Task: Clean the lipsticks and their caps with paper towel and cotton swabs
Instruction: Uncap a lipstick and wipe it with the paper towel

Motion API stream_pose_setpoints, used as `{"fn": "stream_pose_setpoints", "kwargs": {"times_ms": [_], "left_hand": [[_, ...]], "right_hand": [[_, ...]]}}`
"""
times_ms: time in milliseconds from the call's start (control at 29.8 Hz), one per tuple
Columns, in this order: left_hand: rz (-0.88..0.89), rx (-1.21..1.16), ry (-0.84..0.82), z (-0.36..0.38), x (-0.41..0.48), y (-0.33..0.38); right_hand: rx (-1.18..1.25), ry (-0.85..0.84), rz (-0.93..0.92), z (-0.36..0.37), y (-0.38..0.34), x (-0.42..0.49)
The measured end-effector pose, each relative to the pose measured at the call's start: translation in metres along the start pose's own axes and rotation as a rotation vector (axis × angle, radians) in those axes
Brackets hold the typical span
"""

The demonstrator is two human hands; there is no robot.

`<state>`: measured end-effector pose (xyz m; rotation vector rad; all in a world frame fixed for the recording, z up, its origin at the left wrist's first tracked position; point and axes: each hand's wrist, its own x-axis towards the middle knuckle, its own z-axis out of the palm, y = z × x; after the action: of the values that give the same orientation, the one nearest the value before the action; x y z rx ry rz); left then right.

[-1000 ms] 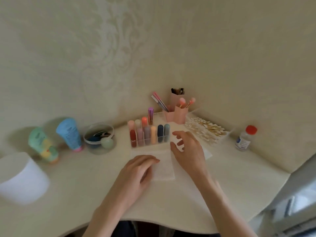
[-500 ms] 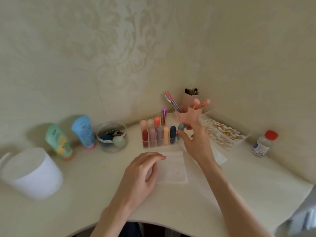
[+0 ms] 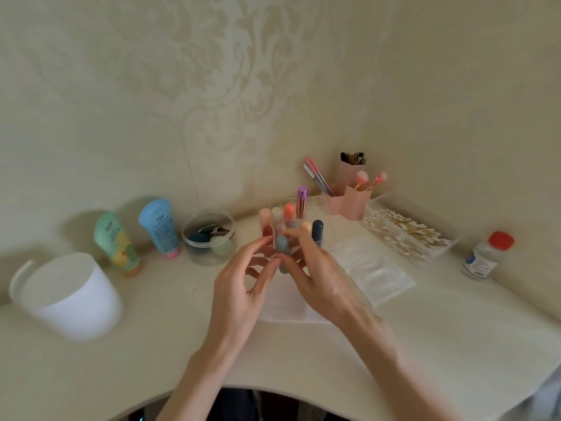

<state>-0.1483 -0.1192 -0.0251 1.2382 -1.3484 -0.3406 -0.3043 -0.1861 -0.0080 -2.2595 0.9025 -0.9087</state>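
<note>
1. Nearest the table's front edge (image 3: pixel 303 372), both forearms reach in, and the left hand (image 3: pixel 239 287) and right hand (image 3: pixel 315 275) meet over the paper towel (image 3: pixel 285 308) lying flat beneath them.
2. Between them stands a grey-blue lipstick (image 3: pixel 283 250), upright; the right grip pinches it with fingertips, while the left grip touches its lower part with fingers loosely spread. Whether the left truly clamps it, I cannot tell.
3. If the cap is pulled with so light a hold, I judge the tube could slip and drop, smearing the towel or rolling off.
4. Just behind, the clear organiser (image 3: pixel 321 208) with the other lipsticks (image 3: pixel 288 212) sits close to the knuckles; a jerk as the cap frees could topple them.
5. Farther right, the cotton swabs (image 3: pixel 406 232) lie in an open tray, and the small bottle (image 3: pixel 485 256) stands beyond, well apart from the hands.
</note>
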Motion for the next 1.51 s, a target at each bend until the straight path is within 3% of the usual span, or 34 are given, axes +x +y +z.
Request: {"fn": "stream_pose_setpoints", "kwargs": {"times_ms": [268, 369, 469, 570, 1508], "left_hand": [[-0.105, -0.052, 0.1, -0.002, 0.002, -0.006], [-0.149, -0.109, 0.152, -0.004, 0.001, -0.006], [-0.151, -0.131, 0.153, -0.004, 0.002, -0.005], [-0.142, -0.124, 0.148, -0.003, 0.001, -0.006], [-0.126, -0.11, 0.105, -0.004, -0.003, -0.005]], "right_hand": [[0.024, 0.021, -0.059, 0.005, 0.007, -0.004], [0.001, 0.273, 0.093, -0.01, 0.025, -0.004], [-0.248, 0.477, 0.275, -0.025, 0.049, -0.004], [-0.418, 0.417, 0.271, -0.027, 0.064, -0.003], [-0.407, 0.344, 0.193, -0.023, 0.065, 0.002]]}}
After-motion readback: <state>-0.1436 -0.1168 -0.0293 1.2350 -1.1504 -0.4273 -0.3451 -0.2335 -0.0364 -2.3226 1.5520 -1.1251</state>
